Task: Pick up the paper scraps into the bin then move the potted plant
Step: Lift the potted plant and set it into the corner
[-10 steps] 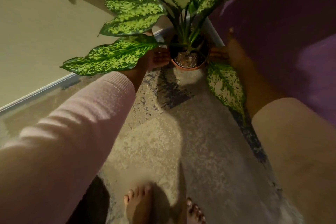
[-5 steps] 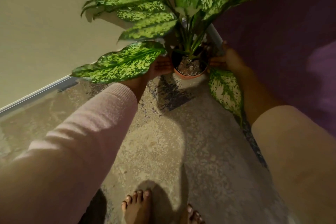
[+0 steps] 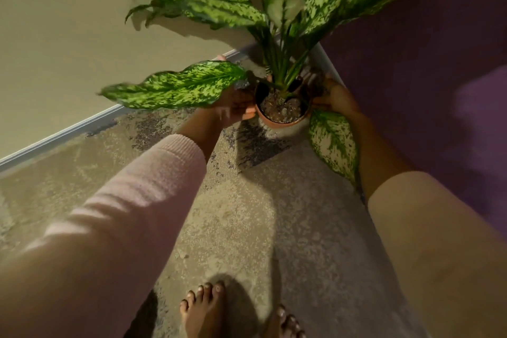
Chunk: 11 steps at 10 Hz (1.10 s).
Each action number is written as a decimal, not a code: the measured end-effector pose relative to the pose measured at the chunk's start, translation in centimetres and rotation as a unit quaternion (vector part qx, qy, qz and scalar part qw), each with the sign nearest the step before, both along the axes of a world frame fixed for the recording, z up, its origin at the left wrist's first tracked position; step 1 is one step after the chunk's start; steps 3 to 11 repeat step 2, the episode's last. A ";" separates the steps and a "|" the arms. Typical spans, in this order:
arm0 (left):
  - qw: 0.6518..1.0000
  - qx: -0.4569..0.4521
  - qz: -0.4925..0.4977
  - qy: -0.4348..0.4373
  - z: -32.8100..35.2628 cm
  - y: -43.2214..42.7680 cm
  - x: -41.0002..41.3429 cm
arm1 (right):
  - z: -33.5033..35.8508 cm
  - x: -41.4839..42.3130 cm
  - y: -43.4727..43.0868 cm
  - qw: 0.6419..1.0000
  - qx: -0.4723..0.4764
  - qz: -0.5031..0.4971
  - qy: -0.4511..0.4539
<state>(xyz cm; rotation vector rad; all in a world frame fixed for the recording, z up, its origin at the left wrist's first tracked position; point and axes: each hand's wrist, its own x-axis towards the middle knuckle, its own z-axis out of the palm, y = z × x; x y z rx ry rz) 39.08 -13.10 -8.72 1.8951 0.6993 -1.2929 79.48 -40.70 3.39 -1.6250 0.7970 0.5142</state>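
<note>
The potted plant (image 3: pixel 282 115) is a small terracotta pot with pebbled soil and broad green speckled leaves, near the room's corner. My left hand (image 3: pixel 236 107) grips the pot's left side, partly under a long leaf. Against the pot's right side, my right hand (image 3: pixel 333 97) holds it too. I cannot tell whether the pot rests on the floor or hangs just above it. No paper scraps or bin are in view.
A beige wall (image 3: pixel 68 35) with a white baseboard runs along the left. A purple wall (image 3: pixel 439 77) stands on the right. The floor (image 3: pixel 233 214) is mottled carpet. My bare feet (image 3: pixel 205 307) are at the bottom edge.
The pot and both hands sit a little lower in the view and nearer to me than before. The leaves have swung to the right and upward. Both hands kept their hold.
</note>
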 end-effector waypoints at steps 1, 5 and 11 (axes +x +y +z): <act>0.998 -0.024 0.056 0.011 0.1 0.1 0.7 | -0.1 -0.8 0.2 0.999 0.026 -0.035 0.017; 0.997 -0.031 0.061 -0.030 -1.8 0.7 -1.6 | 0.0 -1.1 0.5 0.998 0.038 -0.047 0.011; 0.997 -0.031 0.061 -0.030 -1.8 0.7 -1.6 | 0.0 -1.1 0.5 0.998 0.038 -0.047 0.011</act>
